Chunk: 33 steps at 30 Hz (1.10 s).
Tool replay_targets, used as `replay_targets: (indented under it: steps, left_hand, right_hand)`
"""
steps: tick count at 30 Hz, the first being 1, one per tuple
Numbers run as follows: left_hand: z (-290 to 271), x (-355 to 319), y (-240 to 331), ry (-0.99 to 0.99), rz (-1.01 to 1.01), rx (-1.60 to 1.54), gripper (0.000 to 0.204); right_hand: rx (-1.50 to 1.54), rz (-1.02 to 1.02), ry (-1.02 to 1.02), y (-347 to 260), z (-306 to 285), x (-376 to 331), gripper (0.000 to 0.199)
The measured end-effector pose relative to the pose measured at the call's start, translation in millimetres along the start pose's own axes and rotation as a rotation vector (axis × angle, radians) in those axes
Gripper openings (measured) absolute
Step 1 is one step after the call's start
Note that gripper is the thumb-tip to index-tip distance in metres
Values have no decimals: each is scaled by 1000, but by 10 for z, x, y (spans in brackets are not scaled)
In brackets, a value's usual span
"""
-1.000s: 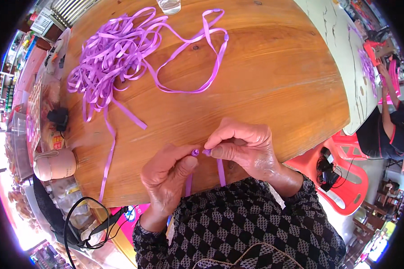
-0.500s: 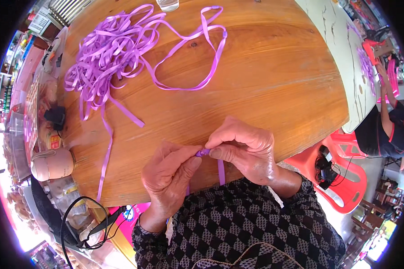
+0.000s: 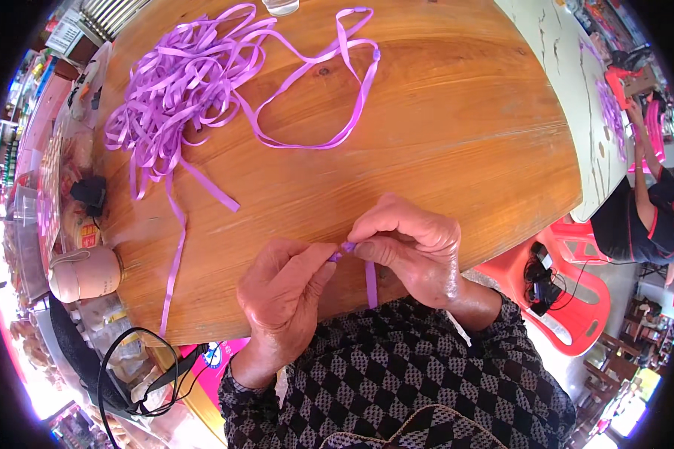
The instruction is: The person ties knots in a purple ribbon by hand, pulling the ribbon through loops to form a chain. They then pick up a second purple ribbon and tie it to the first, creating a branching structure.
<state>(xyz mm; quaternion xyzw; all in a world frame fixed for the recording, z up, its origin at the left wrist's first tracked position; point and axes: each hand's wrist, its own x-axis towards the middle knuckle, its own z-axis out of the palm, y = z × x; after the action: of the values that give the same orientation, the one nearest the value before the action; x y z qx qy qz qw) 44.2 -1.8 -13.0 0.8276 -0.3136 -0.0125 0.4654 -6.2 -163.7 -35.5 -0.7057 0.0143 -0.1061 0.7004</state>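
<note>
My left hand (image 3: 283, 292) and my right hand (image 3: 410, 243) meet above the near edge of the table, thumb and fingers pinched together on each. Between the fingertips shows a small purple piece of a lanyard (image 3: 350, 246), one bit at the right fingertips and another at the left. Most of it is covered by the fingers. A flat strip of purple ribbon (image 3: 371, 286) hangs below the right hand toward my lap. At the far left lies a big tangled pile of purple lanyards (image 3: 183, 90). One lanyard loop (image 3: 307, 147) trails right from it, with small purple fittings.
The wooden table (image 3: 442, 142) bears a clear cup (image 3: 281, 7) at its far edge. A pink jar (image 3: 88, 274) and black cables (image 3: 138, 404) are at the left. A red plastic stool (image 3: 577, 299) holds a black cabled item. Another person (image 3: 640, 217) works at right beside a white table.
The small purple piece, joined in one between the fingertips before, now shows as two bits slightly apart. My right fingertips have shifted a little to the right.
</note>
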Motion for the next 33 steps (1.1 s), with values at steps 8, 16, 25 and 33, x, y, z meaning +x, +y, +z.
replay_targets:
  steps: [8, 16, 25, 33]
  left_hand:
    - [21, 1, -14, 2, 17, 4, 18]
    - [2, 7, 4, -26, -18, -19, 17]
    - [45, -44, -64, 6, -448, -761, 11]
    - [82, -70, 35, 41, -519, -898, 17]
  right_hand:
    - [-12, -37, -18, 27, 18, -2, 12]
    - [6, -51, -20, 39, 11, -7, 12]
    - [444, 329, -20, 17, -25, -8, 11]
    - [467, 338, 20, -20, 37, -32, 13]
